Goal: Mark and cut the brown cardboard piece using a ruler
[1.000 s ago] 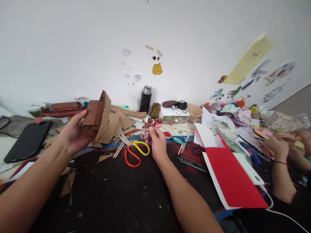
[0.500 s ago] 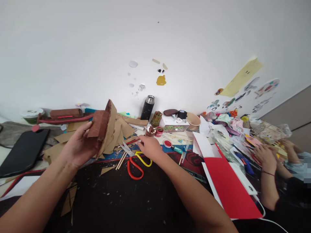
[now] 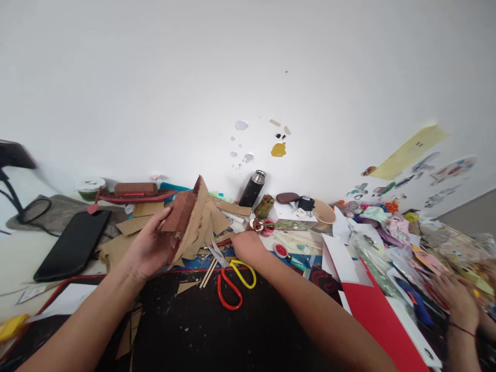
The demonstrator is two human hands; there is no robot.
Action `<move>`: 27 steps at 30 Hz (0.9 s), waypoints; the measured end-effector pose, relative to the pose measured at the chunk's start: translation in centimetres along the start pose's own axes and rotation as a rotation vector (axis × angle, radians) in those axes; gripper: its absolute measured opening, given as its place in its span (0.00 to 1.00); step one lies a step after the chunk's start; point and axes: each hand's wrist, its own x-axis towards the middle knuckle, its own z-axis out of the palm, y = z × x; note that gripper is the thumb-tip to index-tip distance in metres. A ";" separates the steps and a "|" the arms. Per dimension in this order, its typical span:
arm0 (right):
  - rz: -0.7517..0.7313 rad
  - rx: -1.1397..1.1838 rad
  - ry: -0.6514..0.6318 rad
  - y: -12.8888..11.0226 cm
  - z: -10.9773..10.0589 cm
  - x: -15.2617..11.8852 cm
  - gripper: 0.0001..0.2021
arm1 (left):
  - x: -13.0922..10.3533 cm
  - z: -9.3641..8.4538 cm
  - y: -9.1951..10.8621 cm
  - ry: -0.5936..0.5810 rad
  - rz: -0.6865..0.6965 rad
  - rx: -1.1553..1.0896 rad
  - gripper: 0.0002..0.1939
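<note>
My left hand point(image 3: 153, 247) holds up a cardboard model piece point(image 3: 189, 219), painted brown on one side and bare on the slanted outer edge; the fingers behind it are partly hidden. My right hand point(image 3: 246, 247) is closed just in front of a small jar of brown paint point(image 3: 256, 225). A thin reddish-brown stick shows beside its fingers, but what they grip is hidden. Below that hand lie scissors point(image 3: 228, 274) with one red and one yellow handle, blades parted. Thin wooden sticks point(image 3: 209, 273) and cardboard scraps point(image 3: 211, 222) lie left of them.
Along the wall stand a black flask point(image 3: 252, 190), a red model boat point(image 3: 137, 194) and a beige bowl point(image 3: 324, 212). A black tablet-like slab point(image 3: 73, 245) lies left. Red paper point(image 3: 382, 320) lies right, near another person's hand point(image 3: 457, 297).
The camera view has shifted, so the desk appears lower and farther right. My right hand has curled in more tightly near the jar. My left hand still holds the cardboard piece.
</note>
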 end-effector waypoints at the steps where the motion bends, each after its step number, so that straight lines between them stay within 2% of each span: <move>1: -0.003 -0.010 -0.003 0.0 -0.1 -0.1 0.19 | 0.0 -0.1 -0.1 0.005 -0.006 -0.006 0.25; 8: 0.030 -0.016 0.006 1.1 -0.9 -2.1 0.18 | 0.1 -0.1 -0.2 0.028 -0.039 -0.035 0.28; 15: 0.100 0.122 0.032 2.8 -0.9 -4.3 0.13 | 0.1 0.0 -0.2 0.070 -0.042 -0.062 0.22; 19: 0.171 0.328 0.115 4.2 -0.5 -5.2 0.10 | 0.1 0.0 -0.4 0.058 -0.015 -0.070 0.22; 22: 0.185 0.573 0.158 4.4 0.6 -5.7 0.05 | 0.1 0.1 -0.5 0.062 -0.015 -0.082 0.21; 27: 0.142 1.004 0.158 1.9 4.0 -6.3 0.17 | 0.1 0.6 -1.2 0.103 -0.042 -0.065 0.23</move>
